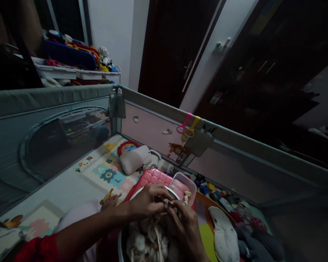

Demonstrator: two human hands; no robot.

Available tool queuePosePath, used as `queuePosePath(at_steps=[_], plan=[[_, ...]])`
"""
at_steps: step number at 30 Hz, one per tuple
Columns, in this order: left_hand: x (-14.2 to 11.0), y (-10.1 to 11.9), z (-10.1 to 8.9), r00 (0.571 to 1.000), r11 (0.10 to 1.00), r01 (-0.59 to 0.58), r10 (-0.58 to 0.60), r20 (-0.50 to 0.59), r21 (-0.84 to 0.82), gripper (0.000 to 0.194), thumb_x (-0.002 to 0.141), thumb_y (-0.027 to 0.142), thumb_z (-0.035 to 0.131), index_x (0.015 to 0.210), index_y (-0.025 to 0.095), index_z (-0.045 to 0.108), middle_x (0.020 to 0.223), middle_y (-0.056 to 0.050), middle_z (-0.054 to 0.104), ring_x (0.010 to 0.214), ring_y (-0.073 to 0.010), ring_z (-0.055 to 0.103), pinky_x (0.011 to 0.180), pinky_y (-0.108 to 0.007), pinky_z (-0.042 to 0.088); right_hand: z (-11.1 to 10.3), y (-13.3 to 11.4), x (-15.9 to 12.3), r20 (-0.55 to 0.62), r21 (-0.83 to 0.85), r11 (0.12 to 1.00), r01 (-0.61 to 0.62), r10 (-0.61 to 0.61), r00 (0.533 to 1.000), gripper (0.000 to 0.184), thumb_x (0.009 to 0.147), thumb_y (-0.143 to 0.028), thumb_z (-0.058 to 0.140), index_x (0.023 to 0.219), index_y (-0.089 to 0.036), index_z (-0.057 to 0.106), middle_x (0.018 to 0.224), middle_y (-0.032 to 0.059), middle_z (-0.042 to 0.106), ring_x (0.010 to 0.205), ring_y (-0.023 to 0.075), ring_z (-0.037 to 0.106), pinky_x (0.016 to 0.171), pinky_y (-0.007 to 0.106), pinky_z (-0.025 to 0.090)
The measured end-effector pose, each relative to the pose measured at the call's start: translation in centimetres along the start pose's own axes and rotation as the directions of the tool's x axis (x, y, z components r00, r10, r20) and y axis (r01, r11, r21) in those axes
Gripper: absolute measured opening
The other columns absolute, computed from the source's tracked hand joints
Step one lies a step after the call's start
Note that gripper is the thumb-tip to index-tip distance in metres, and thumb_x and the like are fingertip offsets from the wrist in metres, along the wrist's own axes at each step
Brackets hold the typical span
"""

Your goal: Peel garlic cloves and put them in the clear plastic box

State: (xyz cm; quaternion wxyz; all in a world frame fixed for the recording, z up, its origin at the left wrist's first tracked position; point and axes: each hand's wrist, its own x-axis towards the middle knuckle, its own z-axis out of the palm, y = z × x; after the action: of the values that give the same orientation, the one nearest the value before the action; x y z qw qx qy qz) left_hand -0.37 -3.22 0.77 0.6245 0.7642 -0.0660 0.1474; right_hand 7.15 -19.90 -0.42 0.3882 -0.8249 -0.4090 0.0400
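My left hand (149, 201) and my right hand (184, 222) meet over a metal bowl (120, 240) that holds several pale garlic bulbs (147, 240). Both hands are closed, their fingertips pinched together on a small pale piece of garlic between them. Just beyond the fingers stands a clear plastic container (190, 183) with a few pale cloves inside. It rests by a pink-red tray (153, 177). My left forearm comes in from the lower left, with a red sleeve at the frame's edge.
I am inside a grey playpen with mesh walls (57, 138) on an alphabet foam mat (106, 173). A white pouch (133, 160) lies ahead, a spotted white cloth (224, 233) and small toys at right. Pink and yellow rings (187, 125) hang on the rail. Dark doors stand beyond.
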Motion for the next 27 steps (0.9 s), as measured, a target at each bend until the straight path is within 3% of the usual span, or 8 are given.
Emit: queuePosePath(at_steps=[4, 7, 16, 21, 24, 27], plan=[[-0.3, 1.1, 0.0, 0.994, 0.961, -0.085, 0.099, -0.041, 0.264, 0.018, 0.074, 0.01, 0.059, 0.088, 0.014, 0.069, 0.087, -0.008, 0.069, 0.081, -0.0181, 0.063, 0.073, -0.026, 0.049, 0.2, -0.1, -0.1, -0.058, -0.018, 1.0, 0.006, -0.008, 0.998, 0.019, 0.083, -0.037, 0.054, 0.084, -0.022, 0.066, 0.081, 0.0061, 0.073, 0.073, 0.0229, 0.068, 0.065, 0.031, 0.052], [-0.4, 1.4, 0.1, 0.99, 0.928, -0.088, 0.121, -0.069, 0.362, 0.017, 0.076, 0.013, 0.055, 0.085, 0.014, 0.069, 0.084, -0.007, 0.071, 0.078, -0.0181, 0.064, 0.072, -0.026, 0.048, 0.0, -0.9, -0.1, -0.075, 0.039, 0.999, 0.025, -0.022, 0.997, 0.022, 0.086, -0.037, 0.049, 0.086, -0.022, 0.066, 0.082, 0.0065, 0.073, 0.074, 0.0214, 0.068, 0.066, 0.029, 0.052], [0.2, 1.0, 0.1, 0.981, 0.983, 0.14, -0.122, -0.149, 0.118, 0.013, 0.07, 0.013, 0.056, 0.067, 0.01, 0.068, 0.062, -0.003, 0.068, 0.057, -0.0139, 0.059, 0.053, -0.02, 0.042, -0.3, -2.2, 0.2, -0.11, 0.188, 0.982, 0.009, 0.012, 0.994, 0.03, 0.088, -0.04, 0.047, 0.081, -0.021, 0.068, 0.075, 0.006, 0.072, 0.07, 0.019, 0.068, 0.066, 0.023, 0.052], [0.2, 0.4, -0.3, 0.976, 0.943, 0.167, -0.116, -0.186, 0.287, 0.015, 0.071, 0.009, 0.051, 0.066, 0.012, 0.065, 0.063, -0.002, 0.067, 0.058, -0.0141, 0.058, 0.054, -0.021, 0.041, -1.0, -1.6, 0.2, -0.024, 0.306, 0.95, -0.065, 0.076, 0.997, 0.03, 0.082, -0.045, 0.055, 0.074, -0.02, 0.068, 0.069, 0.0036, 0.07, 0.064, 0.0187, 0.065, 0.061, 0.024, 0.051], [0.1, -0.4, -0.7, 0.986, 0.872, 0.157, -0.108, -0.13, 0.464, 0.012, 0.074, 0.011, 0.054, 0.075, 0.014, 0.065, 0.073, -0.004, 0.069, 0.067, -0.017, 0.062, 0.062, -0.024, 0.043, -1.5, -0.9, 0.3, 0.012, 0.385, 0.916, -0.115, 0.12, 0.993, 0.033, 0.081, -0.047, 0.055, 0.072, -0.018, 0.067, 0.064, 0.0027, 0.067, 0.06, 0.0175, 0.061, 0.056, 0.023, 0.049], [-0.1, -0.8, -0.6, 0.986, 0.792, 0.15, -0.165, -0.03, 0.592, 0.014, 0.074, 0.014, 0.061, 0.088, 0.017, 0.063, 0.082, -0.004, 0.069, 0.074, -0.0189, 0.062, 0.064, -0.025, 0.043, -1.6, -0.3, 0.5, 0.003, 0.361, 0.925, -0.122, 0.13, 0.991, 0.033, 0.082, -0.046, 0.054, 0.072, -0.017, 0.067, 0.064, 0.0028, 0.067, 0.061, 0.0175, 0.061, 0.056, 0.023, 0.048]])
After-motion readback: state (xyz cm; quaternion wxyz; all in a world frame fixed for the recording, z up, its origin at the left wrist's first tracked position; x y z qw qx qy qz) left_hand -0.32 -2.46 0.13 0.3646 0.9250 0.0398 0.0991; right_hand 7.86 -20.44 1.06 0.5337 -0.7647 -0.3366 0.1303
